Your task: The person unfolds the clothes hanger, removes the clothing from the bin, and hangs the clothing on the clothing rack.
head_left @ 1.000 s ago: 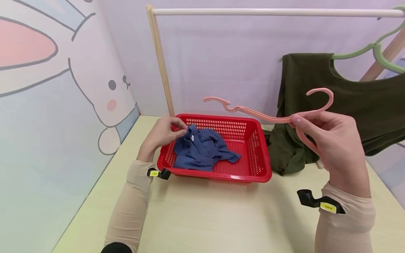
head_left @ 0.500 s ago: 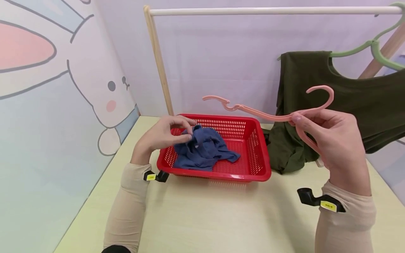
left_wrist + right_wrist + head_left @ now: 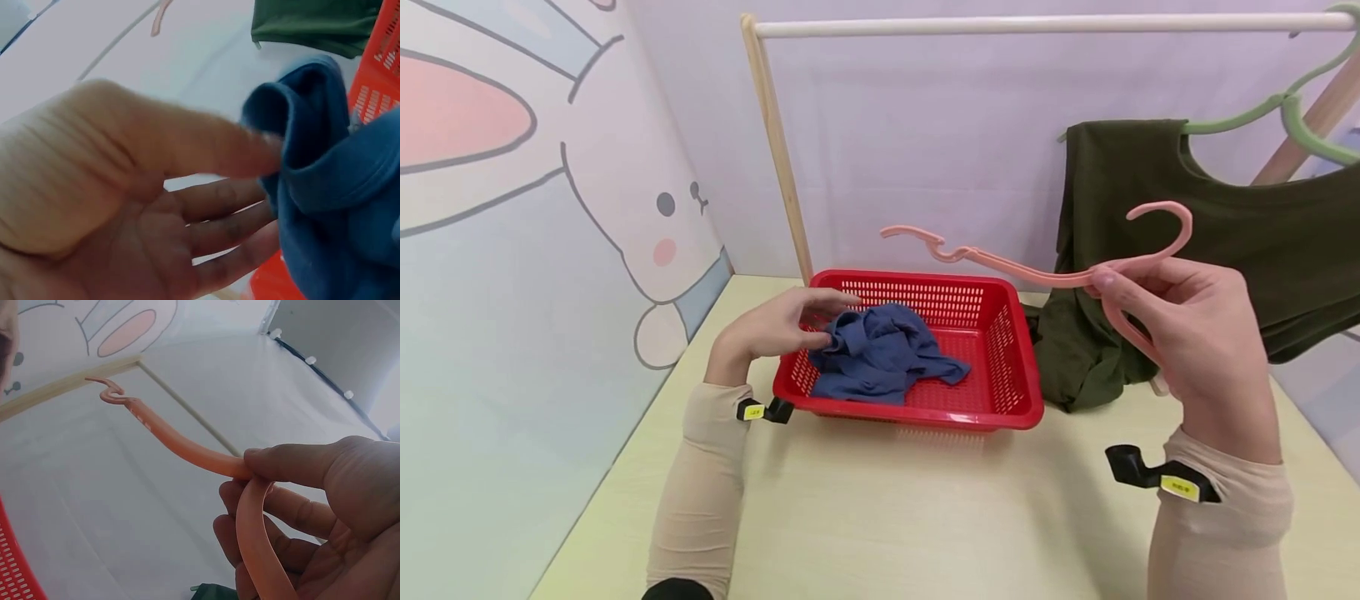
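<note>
My left hand (image 3: 778,323) is at the left end of a crumpled blue garment (image 3: 887,354) that lies in a red basket (image 3: 977,421). Its fingers are spread apart from the thumb. In the left wrist view, the thumb touches a folded edge of the blue garment (image 3: 350,200), and the fingertips pass behind the cloth. Off to the right, above the table, my right hand (image 3: 1198,333) pinches a pink clothes hanger (image 3: 1018,268) near its hook. The right wrist view shows the hanger (image 3: 187,447) between thumb and fingers, with one arm pointing away.
A white rail (image 3: 1037,25) on wooden posts (image 3: 782,158) spans the back. At right a dark green garment (image 3: 1232,242) hangs from a green hanger (image 3: 1240,121); more dark green cloth (image 3: 1078,358) lies beside the basket. A wall with a rabbit drawing (image 3: 617,175) borders the left.
My left hand first held the garment's edge up, shifted slightly right, then moved back left with thumb and fingers spreading; the lifted cloth sank lower. The right hand and hanger have hardly moved.
</note>
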Motion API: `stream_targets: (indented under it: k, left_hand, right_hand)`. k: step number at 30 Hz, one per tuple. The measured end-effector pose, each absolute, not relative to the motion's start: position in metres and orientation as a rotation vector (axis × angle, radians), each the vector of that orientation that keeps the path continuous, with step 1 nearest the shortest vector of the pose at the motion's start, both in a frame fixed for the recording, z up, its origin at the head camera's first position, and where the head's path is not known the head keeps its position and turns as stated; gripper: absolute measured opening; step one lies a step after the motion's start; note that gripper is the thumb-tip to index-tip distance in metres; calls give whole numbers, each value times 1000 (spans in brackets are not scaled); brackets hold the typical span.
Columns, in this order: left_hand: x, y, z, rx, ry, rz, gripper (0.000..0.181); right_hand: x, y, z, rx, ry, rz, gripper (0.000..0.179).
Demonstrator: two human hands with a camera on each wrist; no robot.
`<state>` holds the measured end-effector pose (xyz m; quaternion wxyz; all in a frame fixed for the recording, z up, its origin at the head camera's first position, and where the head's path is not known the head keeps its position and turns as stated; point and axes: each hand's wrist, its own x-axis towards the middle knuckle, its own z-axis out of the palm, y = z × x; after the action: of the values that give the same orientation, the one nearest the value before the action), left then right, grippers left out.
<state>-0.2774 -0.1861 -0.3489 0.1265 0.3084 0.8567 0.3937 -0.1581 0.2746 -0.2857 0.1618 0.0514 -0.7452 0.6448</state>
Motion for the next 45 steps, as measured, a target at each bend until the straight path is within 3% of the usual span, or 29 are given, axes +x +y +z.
stream_targets:
  k: [7, 16, 23, 32, 40, 45]
  left_hand:
    - [-280, -188, -348, 698, 2695, 1164, 24]
    - [-270, -183, -337, 667, 2819, 1566, 9]
    - [-254, -176, -322, 705, 2865, 1961, 12]
    - [-256, -169, -325, 606, 2846, 1942, 15]
    - [-260, -164, -326, 608, 2851, 1940, 12]
    - [-260, -160, -328, 625, 2842, 1934, 12]
  right_hand:
    - [-158, 272, -287, 161, -2115, 1881, 35]
    - [-160, 266, -289, 180, -2072, 1932, 35]
    - [-165, 258, -290, 214, -1981, 1992, 36]
    - [-174, 227, -283, 150, -1997, 1930, 41]
    - [-199, 170, -256, 516, -1806, 2023, 30]
    - [-215, 138, -256, 598, -1823, 2000, 26]
